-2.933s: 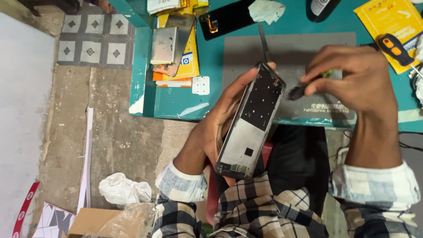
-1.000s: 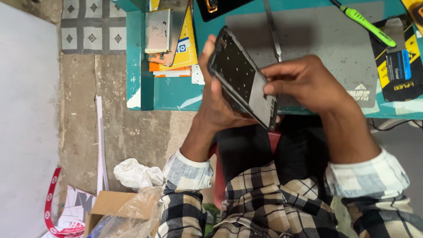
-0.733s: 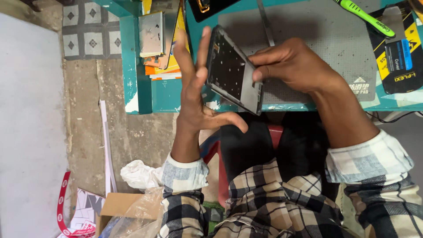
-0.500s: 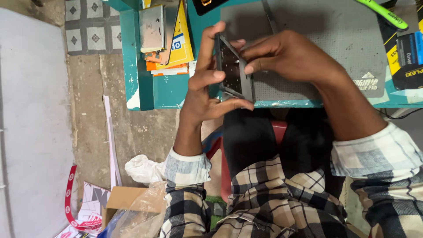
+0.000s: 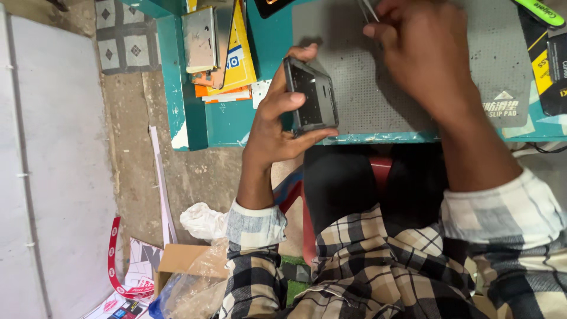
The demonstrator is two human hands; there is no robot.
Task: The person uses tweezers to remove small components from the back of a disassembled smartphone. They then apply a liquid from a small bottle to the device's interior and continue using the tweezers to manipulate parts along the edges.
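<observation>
Far left, floor level: flat white board (image 5: pixel 59 165) against rough concrete floor (image 5: pixel 195 177), patterned tiles (image 5: pixel 121 38) at top. Crumpled white plastic bag (image 5: pixel 204 220) and an open cardboard box (image 5: pixel 186 260) sit low on the floor, clear wrinkled plastic spilling over the box; what is inside cannot be told. Teal painted bench (image 5: pixel 204 124), chipped at its left edge. On its left corner, a stack of yellow and orange card packs (image 5: pixel 236 59) with a dull metal plate (image 5: pixel 199 38) on top. Left hand (image 5: pixel 274 127) curled around a dark rectangular phone frame (image 5: pixel 311 94), thumb on the near side and fingers over the far edge, held at the bench's front edge over the left edge of a grey dotted rubber mat (image 5: pixel 366 88). Right hand (image 5: pixel 422 53), blurred, fingers bunched and pinching thin metal tweezers (image 5: pixel 367 9) over the mat near the bench's far edge. Green-handled tool (image 5: pixel 540 12) at the far right corner. Plaid sleeves.
</observation>
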